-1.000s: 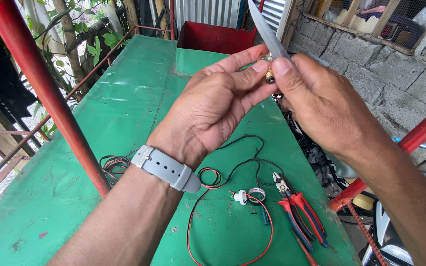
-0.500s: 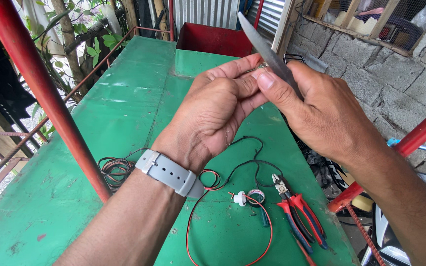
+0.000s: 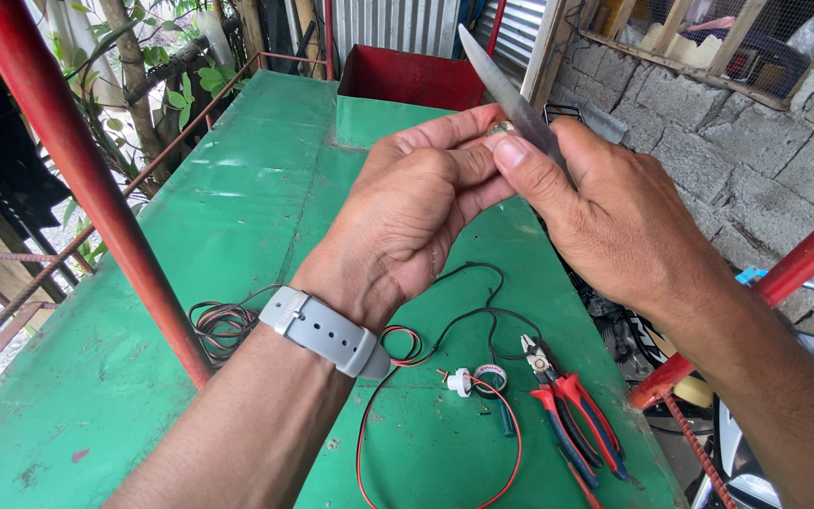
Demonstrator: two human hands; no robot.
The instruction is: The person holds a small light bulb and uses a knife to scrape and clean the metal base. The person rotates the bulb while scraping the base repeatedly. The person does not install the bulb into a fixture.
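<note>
Two hands up over the green counter [image 3: 237, 236], meeting in mid-air. I see the left hand [image 3: 416, 217] with fingers curled, thumb and forefinger pinching a small metallic part [image 3: 498, 128] at their tips; too small to tell what it is. Grey watch strap [image 3: 324, 331] on that wrist. The right hand [image 3: 614, 217] has its grip closed around a knife, handle hidden in the palm, thumb pressed forward beside the small part. The knife blade [image 3: 506, 90] sticks up and away, tilted left, its lower end right at the pinched part.

Below the hands, on the counter: red and black wire [image 3: 426, 434] looping loosely, a small white fitting [image 3: 460, 382] beside a small roll of dark tape [image 3: 491, 378], and red-handled pliers [image 3: 572, 419] lying near the right edge. A coil of thin wires [image 3: 223, 325] sits by the red post [image 3: 96, 188] on the left. A red box [image 3: 412, 77] stands at the counter's far end.
</note>
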